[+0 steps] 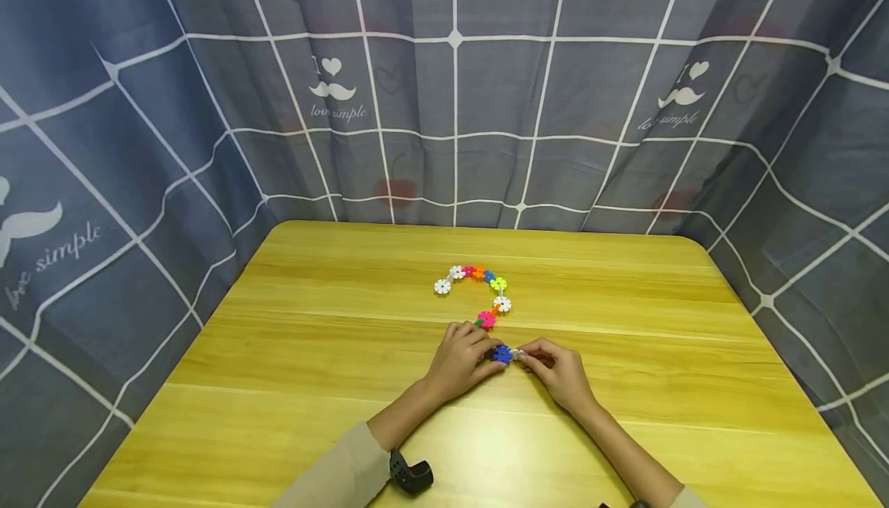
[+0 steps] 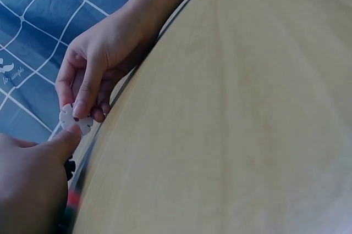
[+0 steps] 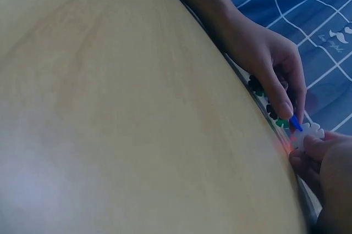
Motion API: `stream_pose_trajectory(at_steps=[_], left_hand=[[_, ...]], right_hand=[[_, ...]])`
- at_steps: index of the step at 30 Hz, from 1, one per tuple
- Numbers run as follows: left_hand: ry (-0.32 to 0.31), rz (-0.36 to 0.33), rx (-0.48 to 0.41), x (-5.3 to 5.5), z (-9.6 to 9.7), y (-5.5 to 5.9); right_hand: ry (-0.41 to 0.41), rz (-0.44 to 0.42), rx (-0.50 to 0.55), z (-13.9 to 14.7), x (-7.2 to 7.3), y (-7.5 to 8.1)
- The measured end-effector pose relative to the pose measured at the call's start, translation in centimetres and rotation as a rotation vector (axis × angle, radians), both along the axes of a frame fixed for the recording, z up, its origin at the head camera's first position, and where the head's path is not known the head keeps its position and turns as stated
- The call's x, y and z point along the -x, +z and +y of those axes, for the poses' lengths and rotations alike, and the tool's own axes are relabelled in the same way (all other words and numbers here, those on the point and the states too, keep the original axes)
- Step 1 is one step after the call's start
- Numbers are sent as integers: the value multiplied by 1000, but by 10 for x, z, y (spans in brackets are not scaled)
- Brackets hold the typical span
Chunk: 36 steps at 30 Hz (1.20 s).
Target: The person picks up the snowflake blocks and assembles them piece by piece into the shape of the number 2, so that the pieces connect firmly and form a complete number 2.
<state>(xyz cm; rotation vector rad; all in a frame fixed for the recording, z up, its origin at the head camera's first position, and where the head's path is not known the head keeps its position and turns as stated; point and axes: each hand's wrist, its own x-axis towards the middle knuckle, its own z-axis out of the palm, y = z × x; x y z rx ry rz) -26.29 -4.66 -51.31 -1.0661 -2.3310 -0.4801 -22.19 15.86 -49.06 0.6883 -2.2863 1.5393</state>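
In the head view my left hand [image 1: 458, 357] pinches a blue snowflake disc [image 1: 502, 354] between thumb and fingers. My right hand [image 1: 559, 373] grips a white snowflake disc [image 3: 313, 131], which meets the blue disc at its edge. A curved chain of interlocked snowflake discs runs away from my left fingers: a pink disc [image 1: 487, 319] lies closest, then white, yellow-green, blue and orange ones, ending in a white disc [image 1: 442, 286]. Black and green discs [image 3: 282, 123] show beside the left hand in the right wrist view; from above, that hand covers part of the chain.
Both hands work over a yellow wood-grain table [image 1: 312, 323]. A grey-blue checked curtain [image 1: 417, 99] hangs behind the table and along both sides. A black device [image 1: 411, 475] is strapped at my left sleeve.
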Motion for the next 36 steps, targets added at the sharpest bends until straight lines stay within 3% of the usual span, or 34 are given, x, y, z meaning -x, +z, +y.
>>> stream_pose_trajectory(at_steps=[4,9,15,21,26,31,36], left_hand=[[-15,-10,3,0,1,1],[-25,-31,19,-2,1,2],[-14,-7,-55,-1,-6,3],[86,-56,-208,-5,-38,5],[144,-159,-210,-15,-65,-1],[167,-229,-237,-16,-69,0],[219,-263,-239,-8,-64,1]], right_hand=[[19,58,-30,0,0,1],[79,67,-35,2,4,-2],[52,35,-73,6,22,-28],[-7,1,-142,17,27,-34],[-13,46,-186,21,26,-33],[-78,59,-181,18,26,-32],[-160,68,-176,15,29,-33]])
